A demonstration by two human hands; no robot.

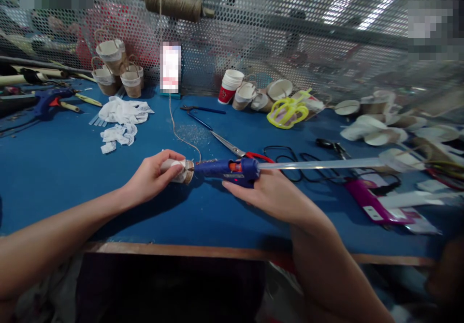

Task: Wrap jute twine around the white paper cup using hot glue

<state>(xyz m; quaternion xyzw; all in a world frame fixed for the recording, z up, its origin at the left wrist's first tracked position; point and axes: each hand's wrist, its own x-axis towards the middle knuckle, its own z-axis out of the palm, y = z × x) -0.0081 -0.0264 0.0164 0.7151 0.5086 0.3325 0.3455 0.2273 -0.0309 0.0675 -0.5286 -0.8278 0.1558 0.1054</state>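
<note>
My left hand (pixel 159 170) is closed around a small white paper cup (pixel 187 172) lying on its side, with brown twine at its right end. My right hand (pixel 266 190) grips a blue hot glue gun (pixel 232 169) with an orange part, and a long clear glue stick (pixel 319 164) sticks out of its back. The gun's nozzle points left and meets the twine-wrapped end; whether it touches cannot be made out. A strand of twine (pixel 174 128) runs from that end up towards a spool of twine (pixel 173 5) on the mesh.
Scissors (pixel 228 143) with red handles and blue-handled pliers (pixel 203 110) lie beyond my hands. White lace (pixel 123 112) is at the left, near another glue gun (pixel 52 100). Finished-looking cups (pixel 110 64) stand behind; more cups (pixel 377 129) and a purple package (pixel 377 199) are at the right.
</note>
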